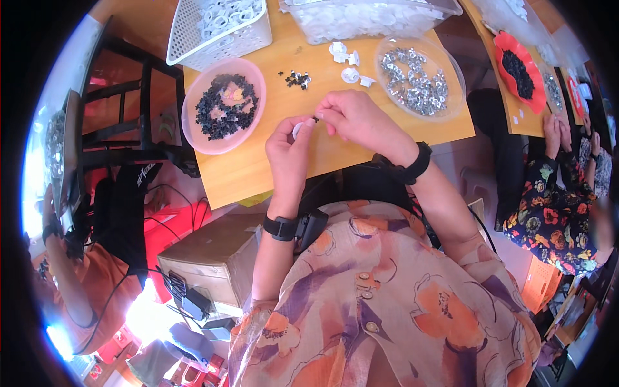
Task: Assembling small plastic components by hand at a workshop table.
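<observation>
Above the near part of the wooden table (242, 174), my two hands meet at the fingertips. My left hand (289, 151) pinches a small white round plastic part (296, 129). Against it my right hand (358, 119) is closed on a tiny black piece (316, 119), mostly covered by the fingers. A loose pile of black pieces (296, 80), with some silver among them, lies just beyond. Several white plastic parts (350, 75) rest beyond my right hand.
A pink bowl (192, 137) of black pieces stands left, a clear bowl (456, 103) of silver metal pieces right. At the back are a white basket (222, 51) and a clear bin (387, 32) of white parts. Other people sit at both sides; a cardboard box (206, 248) stands lower left.
</observation>
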`<state>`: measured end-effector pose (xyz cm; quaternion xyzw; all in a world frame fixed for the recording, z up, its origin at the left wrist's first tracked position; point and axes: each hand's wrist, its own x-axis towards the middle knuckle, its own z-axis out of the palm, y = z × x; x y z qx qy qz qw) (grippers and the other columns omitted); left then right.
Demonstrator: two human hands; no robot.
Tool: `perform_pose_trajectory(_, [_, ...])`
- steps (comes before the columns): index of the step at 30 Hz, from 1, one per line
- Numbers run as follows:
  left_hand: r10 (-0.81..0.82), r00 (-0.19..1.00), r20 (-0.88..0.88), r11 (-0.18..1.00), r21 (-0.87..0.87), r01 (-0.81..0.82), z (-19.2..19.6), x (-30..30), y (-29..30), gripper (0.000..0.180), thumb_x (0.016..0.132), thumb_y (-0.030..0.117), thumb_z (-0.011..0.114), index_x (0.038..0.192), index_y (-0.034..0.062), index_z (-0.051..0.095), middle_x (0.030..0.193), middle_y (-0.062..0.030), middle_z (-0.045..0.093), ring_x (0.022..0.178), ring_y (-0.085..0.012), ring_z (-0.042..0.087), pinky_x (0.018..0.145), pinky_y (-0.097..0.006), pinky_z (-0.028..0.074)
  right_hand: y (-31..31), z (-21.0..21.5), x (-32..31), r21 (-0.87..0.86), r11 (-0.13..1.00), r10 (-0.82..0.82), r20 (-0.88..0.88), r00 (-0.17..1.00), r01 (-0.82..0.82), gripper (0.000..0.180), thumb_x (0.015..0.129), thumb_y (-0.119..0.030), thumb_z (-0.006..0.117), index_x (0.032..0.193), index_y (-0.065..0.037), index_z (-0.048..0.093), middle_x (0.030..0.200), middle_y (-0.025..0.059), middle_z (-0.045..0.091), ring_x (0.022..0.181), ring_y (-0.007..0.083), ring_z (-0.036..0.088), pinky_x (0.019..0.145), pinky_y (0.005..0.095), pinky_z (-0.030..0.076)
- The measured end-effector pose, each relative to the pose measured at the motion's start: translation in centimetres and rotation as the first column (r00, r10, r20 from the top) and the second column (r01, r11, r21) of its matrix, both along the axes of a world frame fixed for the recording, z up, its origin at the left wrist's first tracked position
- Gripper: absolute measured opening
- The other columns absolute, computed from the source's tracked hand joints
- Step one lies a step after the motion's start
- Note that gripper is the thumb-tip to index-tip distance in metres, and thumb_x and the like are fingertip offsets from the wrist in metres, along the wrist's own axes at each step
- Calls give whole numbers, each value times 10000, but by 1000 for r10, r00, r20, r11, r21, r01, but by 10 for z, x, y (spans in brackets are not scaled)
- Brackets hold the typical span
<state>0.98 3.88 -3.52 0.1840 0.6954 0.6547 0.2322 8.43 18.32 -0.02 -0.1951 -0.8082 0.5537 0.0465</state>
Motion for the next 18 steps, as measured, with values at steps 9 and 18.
perform_pose_trajectory(9, [-83,829,552,990,143,3,2,-1,-3,107,858,139,674,921,54,656,717,32,569,562,-37,442,499,-183,311,-9,-7,8,-13,995,-102,-181,978,101,125,886,-92,584,920,19,631,687,60,623,575,91,569,528,260,454])
perform_pose_trajectory(18, [-258,845,468,964,63,259,12,-14,-11,90,881,167,647,917,89,621,732,46,563,566,-20,417,492,-172,272,1,-8,17,323,946,126,-379,917,3,91,838,-128,603,865,-46,632,769,121,622,723,319,607,627,390,475])
